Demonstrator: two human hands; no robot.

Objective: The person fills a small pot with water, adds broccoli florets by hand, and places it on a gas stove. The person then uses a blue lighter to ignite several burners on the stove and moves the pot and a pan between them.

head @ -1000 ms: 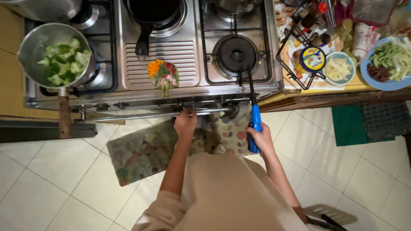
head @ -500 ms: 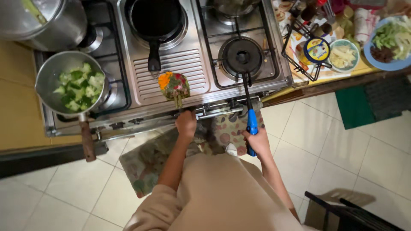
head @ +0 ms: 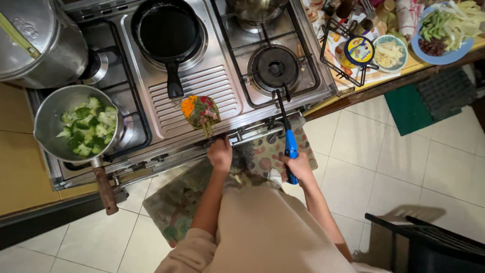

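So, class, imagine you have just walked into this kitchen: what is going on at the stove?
A person stands at a gas stove, seen from above. The right hand holds a blue long-nosed lighter, its tip pointed at the front right burner. The left hand is at the stove's front edge, by the knobs. A pot of broccoli sits front left, an empty black pan behind.

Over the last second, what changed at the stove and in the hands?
Little changed. The right hand keeps gripping the blue lighter, whose black nozzle now reaches the empty front burner, having closed in slightly. The left hand stays at the stove's front edge by the knobs. The pot of broccoli, the black pan and the flower bundle lie as before; only the camera shifted.
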